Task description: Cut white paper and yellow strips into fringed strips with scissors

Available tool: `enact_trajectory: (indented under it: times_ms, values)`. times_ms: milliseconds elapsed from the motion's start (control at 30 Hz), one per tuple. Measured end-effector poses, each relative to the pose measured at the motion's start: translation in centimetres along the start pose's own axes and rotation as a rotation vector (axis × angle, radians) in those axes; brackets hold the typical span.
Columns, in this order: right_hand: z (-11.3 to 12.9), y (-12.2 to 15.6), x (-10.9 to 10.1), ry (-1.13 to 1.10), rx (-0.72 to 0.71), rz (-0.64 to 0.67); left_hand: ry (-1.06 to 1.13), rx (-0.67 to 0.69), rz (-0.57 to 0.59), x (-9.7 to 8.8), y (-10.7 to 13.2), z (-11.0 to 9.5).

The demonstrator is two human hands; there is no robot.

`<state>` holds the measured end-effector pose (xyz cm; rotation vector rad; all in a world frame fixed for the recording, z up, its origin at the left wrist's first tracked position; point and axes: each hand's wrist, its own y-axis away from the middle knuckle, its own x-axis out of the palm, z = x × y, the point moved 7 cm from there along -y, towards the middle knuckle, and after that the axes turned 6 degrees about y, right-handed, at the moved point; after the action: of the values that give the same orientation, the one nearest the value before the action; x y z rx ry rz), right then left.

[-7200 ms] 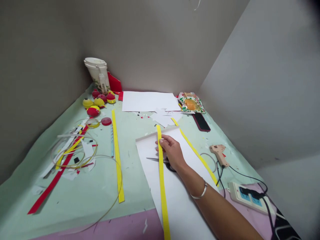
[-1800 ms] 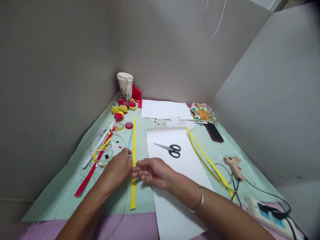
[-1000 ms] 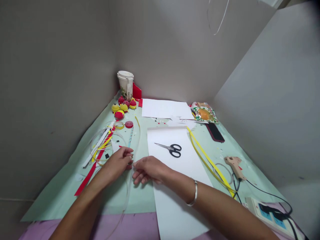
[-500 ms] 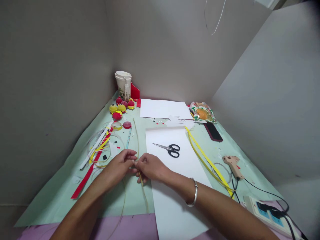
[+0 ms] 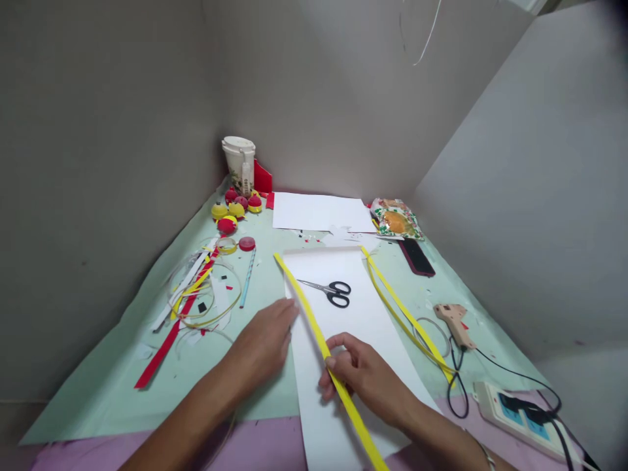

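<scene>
A long, narrow yellow strip (image 5: 307, 307) slants over the white sheet (image 5: 326, 418), running from the sheet's upper left corner down past the bottom of the view. My right hand (image 5: 366, 376) pinches it near its middle between thumb and fingers. My left hand (image 5: 265, 340) is at the sheet's left edge, just beside the strip. Its fingers are curled together, and whatever they hold is hidden. Scissors with black handles (image 5: 338, 294) lie on the sheet, right of the strip.
Tangled strips and cords, with a red strip (image 5: 157, 356), lie on the left. Red and yellow balls (image 5: 227, 226) sit before a lidded cup (image 5: 239, 163). On the right are another yellow strip (image 5: 392, 288), a phone (image 5: 417, 257), a glue gun (image 5: 456, 324) and a power strip (image 5: 520, 418).
The yellow strip has swung rightward onto the white sheet and now shows its broad face. My right hand has moved right and nearer me with it; the hands have come apart.
</scene>
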<state>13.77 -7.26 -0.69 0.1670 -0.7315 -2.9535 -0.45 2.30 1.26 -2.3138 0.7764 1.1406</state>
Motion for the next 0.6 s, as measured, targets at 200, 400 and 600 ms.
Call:
enact_trajectory:
  times_ms: [200, 400, 600]
  values:
    - [0.8, 2.8, -1.8, 0.774, -0.109, -0.047, -0.097, 0.065, 0.108, 2.7, 0.7, -1.7]
    - [4.6, 2.3, -2.8, 1.141, -0.287, -0.19, -0.331, -0.022, 0.08, 5.0, 1.6, -2.2]
    - [5.7, -2.5, -3.7, 1.106, -0.717, -0.313, -0.425, -0.074, -0.097, 5.7, 1.4, -4.0]
